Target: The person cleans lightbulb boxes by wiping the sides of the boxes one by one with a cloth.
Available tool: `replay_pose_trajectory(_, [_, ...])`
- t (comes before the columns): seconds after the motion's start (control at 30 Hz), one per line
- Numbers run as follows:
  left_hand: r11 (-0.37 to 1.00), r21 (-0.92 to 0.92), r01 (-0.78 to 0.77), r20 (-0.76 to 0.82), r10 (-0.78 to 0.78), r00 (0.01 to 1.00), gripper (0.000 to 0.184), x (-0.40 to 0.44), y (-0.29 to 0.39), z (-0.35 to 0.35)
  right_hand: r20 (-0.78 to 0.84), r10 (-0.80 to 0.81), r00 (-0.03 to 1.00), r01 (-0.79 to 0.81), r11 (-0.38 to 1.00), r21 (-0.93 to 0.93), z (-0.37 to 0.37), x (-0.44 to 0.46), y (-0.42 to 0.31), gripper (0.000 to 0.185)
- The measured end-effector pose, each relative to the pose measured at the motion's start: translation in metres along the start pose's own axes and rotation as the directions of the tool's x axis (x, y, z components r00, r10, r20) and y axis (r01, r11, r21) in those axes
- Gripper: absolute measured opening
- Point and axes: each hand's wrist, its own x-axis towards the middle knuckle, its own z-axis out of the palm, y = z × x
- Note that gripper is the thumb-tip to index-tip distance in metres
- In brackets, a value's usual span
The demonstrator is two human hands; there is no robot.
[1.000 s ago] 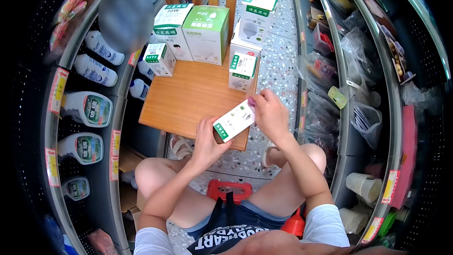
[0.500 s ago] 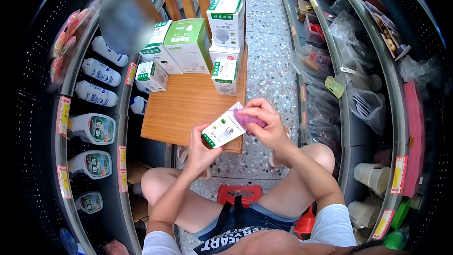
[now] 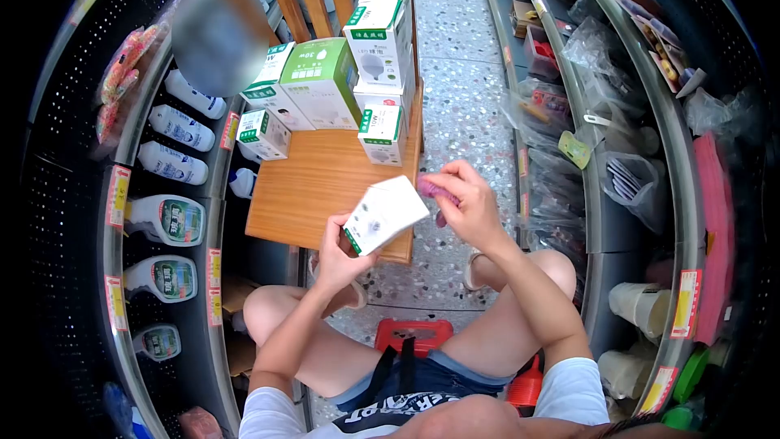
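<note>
My left hand (image 3: 341, 254) is closed round the lower left end of a white and green light bulb box (image 3: 386, 215), tilted above the front edge of a wooden chair seat (image 3: 305, 187). My right hand (image 3: 471, 207) pinches a crumpled purple cloth (image 3: 439, 190) just right of the box, apart from it. Farther back on the seat stand more bulb boxes: a large green and white one (image 3: 321, 85), a tall one (image 3: 379, 41), a small one marked 10W (image 3: 381, 133) and another small box (image 3: 265, 133) at the left.
Shelves line both sides. White bottles (image 3: 173, 164) and spray bottles (image 3: 166, 221) fill the left one; plastic-wrapped goods (image 3: 630, 183) hang at the right. A red plastic stool (image 3: 414, 333) is between my legs. The speckled floor (image 3: 463, 106) runs ahead.
My right hand has drawn the purple cloth off the box, slightly to the right. The box has turned a little in my left hand, showing more of its blank white end.
</note>
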Motion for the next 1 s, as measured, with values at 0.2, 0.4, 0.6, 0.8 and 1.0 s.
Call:
replay_pose_trajectory(0.2, [0.993,0.046,-0.107,-0.081,0.11,0.991,0.081,0.015,0.042,-0.012,-0.099,0.006,0.995,-0.009,0.999,-0.033,-0.006,0.006,0.005,0.026])
replay_pose_trajectory(0.4, [0.852,0.401,-0.338,-0.04,0.385,0.922,0.097,0.043,0.083,-0.029,-0.127,-0.07,0.989,0.077,0.996,0.05,-0.003,0.012,-0.01,0.024])
replay_pose_trajectory(0.6, [0.686,0.59,-0.426,0.063,0.486,0.872,0.094,0.084,0.156,-0.019,-0.128,-0.034,0.991,0.052,0.989,0.138,0.004,0.019,-0.006,0.024])
replay_pose_trajectory(0.8, [0.739,0.592,-0.321,-0.034,0.422,0.906,0.086,0.121,0.172,0.001,-0.172,-0.08,0.982,0.088,0.996,0.035,0.001,0.021,-0.01,0.023])
replay_pose_trajectory(1.0, [0.727,0.658,-0.196,-0.206,0.423,0.882,0.086,0.09,0.113,0.033,-0.221,-0.108,0.969,0.114,0.993,0.015,-0.003,0.023,-0.006,0.022])
